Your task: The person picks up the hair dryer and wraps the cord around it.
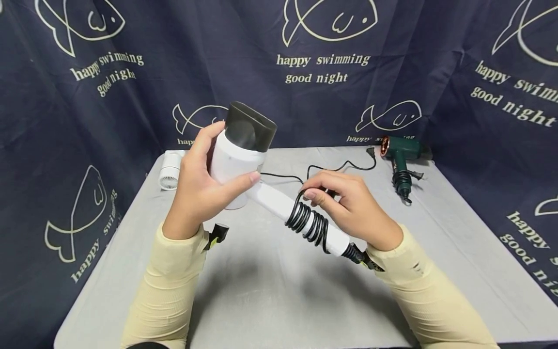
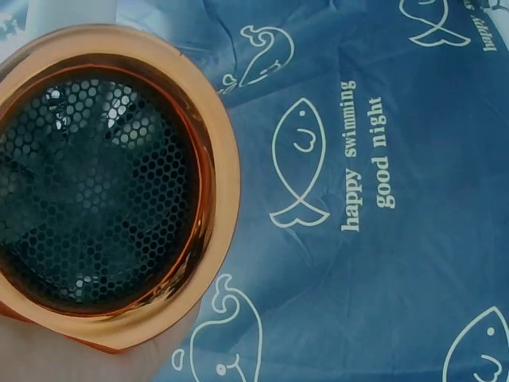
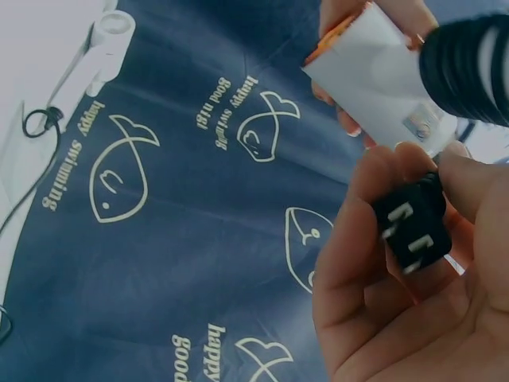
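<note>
A white hair dryer with a black nozzle is held above the table. My left hand grips it round the barrel, thumb across the front. The left wrist view shows its copper-rimmed rear grille. Black cord is wound in several turns round the handle, which slants down to the right. Beside the coils, my right hand pinches the cord's end. In the right wrist view, its fingers hold a black two-pin plug, prongs facing the camera.
A dark green hair dryer with its cord bundled round the handle lies at the table's back right. Another white hair dryer lies at the back left, partly behind my left hand. A loose black cord crosses the table's back. Printed dark blue cloth surrounds the table.
</note>
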Demonstrator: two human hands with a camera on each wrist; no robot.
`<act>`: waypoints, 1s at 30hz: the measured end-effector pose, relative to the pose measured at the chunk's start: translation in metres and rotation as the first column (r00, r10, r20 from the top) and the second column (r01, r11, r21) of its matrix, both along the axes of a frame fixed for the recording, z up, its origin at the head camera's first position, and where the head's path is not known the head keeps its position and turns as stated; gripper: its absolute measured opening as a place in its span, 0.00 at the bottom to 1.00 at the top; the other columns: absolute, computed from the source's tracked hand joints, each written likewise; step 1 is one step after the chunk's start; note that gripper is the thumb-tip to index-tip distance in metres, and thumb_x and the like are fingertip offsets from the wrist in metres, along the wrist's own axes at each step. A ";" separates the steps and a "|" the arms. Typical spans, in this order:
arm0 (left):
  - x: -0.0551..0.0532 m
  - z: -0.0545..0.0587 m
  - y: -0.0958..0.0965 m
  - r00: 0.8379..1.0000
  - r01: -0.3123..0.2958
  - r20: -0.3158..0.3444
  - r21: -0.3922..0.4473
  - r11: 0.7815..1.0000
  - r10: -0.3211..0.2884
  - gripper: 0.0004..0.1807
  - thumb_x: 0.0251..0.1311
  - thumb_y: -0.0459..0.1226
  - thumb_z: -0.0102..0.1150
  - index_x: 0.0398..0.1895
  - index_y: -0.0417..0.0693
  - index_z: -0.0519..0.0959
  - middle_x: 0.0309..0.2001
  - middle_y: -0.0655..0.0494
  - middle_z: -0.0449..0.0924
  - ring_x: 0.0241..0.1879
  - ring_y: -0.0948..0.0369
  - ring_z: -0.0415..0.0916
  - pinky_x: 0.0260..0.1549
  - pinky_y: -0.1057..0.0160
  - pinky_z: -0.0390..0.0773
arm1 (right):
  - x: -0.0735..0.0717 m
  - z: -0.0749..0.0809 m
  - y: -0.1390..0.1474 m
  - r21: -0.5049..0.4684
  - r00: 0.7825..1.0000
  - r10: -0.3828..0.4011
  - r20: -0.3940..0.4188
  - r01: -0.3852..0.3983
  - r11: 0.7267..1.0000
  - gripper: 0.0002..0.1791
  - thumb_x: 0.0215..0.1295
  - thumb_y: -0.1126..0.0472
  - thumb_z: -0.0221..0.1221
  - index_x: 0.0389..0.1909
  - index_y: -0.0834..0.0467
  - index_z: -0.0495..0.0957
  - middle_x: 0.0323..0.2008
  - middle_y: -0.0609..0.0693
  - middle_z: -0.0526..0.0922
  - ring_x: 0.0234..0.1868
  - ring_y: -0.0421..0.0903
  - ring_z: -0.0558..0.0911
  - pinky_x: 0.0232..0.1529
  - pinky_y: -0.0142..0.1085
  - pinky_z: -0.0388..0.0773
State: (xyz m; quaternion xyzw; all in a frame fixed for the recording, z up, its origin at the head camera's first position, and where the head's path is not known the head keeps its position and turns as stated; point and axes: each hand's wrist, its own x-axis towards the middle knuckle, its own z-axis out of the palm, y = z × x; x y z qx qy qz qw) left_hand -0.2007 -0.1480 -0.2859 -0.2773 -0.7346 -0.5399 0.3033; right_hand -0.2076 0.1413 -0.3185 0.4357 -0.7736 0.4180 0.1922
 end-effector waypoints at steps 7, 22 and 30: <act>0.000 0.002 0.001 0.999 0.053 0.010 0.063 0.997 -0.054 0.44 0.43 0.27 0.79 0.68 0.48 0.72 0.51 0.52 0.81 0.43 0.53 0.82 0.41 0.60 0.81 | -0.005 -0.007 -0.004 0.000 0.999 0.017 0.033 -0.017 1.000 0.10 0.70 0.69 0.62 0.43 0.51 0.86 0.35 0.39 0.86 0.31 0.35 0.81 0.35 0.27 0.80; -0.002 0.001 0.007 0.997 0.075 0.011 0.166 0.983 -0.078 0.40 0.47 0.26 0.76 0.67 0.45 0.72 0.52 0.51 0.79 0.44 0.51 0.80 0.40 0.60 0.81 | 0.019 -0.001 -0.030 -0.227 0.944 0.184 0.274 -0.123 0.966 0.10 0.66 0.71 0.60 0.45 0.69 0.83 0.34 0.43 0.86 0.31 0.37 0.80 0.31 0.30 0.78; -0.005 -0.001 0.010 1.000 0.015 -0.007 0.219 0.976 -0.014 0.39 0.49 0.29 0.75 0.67 0.45 0.71 0.54 0.51 0.79 0.46 0.51 0.80 0.42 0.61 0.79 | 0.021 -0.009 -0.035 -0.155 0.928 0.166 0.335 -0.119 0.981 0.11 0.77 0.68 0.52 0.48 0.64 0.82 0.38 0.40 0.88 0.36 0.38 0.81 0.35 0.35 0.81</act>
